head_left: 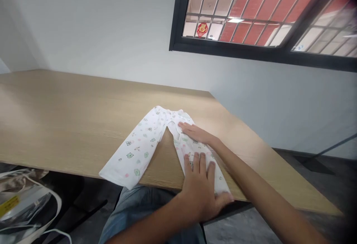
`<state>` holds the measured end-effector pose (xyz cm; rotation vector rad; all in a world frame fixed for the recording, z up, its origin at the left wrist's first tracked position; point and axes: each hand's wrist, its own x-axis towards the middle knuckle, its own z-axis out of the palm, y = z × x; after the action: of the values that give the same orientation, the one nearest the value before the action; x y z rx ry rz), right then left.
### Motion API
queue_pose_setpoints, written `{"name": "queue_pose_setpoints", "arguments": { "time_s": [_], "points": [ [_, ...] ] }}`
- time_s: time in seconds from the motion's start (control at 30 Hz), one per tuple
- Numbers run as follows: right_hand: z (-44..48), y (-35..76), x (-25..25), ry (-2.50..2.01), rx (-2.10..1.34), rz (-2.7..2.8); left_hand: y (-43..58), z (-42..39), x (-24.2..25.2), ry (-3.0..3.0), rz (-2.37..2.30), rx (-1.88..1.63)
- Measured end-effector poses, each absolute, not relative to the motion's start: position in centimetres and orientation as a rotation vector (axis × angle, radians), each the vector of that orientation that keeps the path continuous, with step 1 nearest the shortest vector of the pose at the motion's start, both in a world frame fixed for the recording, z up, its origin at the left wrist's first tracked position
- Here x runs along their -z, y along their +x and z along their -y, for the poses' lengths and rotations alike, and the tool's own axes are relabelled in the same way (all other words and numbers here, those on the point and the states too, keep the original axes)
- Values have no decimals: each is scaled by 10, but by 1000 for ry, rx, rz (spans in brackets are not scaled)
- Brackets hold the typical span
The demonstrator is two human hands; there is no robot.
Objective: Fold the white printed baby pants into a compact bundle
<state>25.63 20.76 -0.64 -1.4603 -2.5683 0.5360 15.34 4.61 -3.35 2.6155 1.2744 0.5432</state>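
Note:
A small pair of white baby trousers with a green and pink animal print lies spread on the wooden table, legs pointing toward me and hanging slightly over the front edge. My left hand lies flat, fingers stretched out, on the lower part of the right trouser leg. My right hand rests flat on the upper part of the same leg, near the crotch, fingers extended toward the left. The left trouser leg lies untouched.
A white wall and a black-framed barred window stand behind the table. A clear plastic bag with a yellow label sits on the floor at lower left. My lap in blue jeans is under the table's front edge.

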Motion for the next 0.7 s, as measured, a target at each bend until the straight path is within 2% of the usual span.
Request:
{"name": "queue_pose_setpoints", "arguments": {
  "time_s": [0.2, 0.4, 0.57, 0.7],
  "points": [
    [-248, 239, 21, -1523, -415, 2262, 146, -21, 66, 2817, -1359, -935],
    [-245, 252, 18, -1610, -428, 1853, 152, -29, 65, 2703, -1414, -1027],
    [-237, 261, 3, -1631, -666, 1741, 145, -28, 56, 2508, -1325, -1028],
    [-224, 253, -17, -1564, -771, 1702, 123, -30, 38, 2134, -1230, -1214]
  ]
}}
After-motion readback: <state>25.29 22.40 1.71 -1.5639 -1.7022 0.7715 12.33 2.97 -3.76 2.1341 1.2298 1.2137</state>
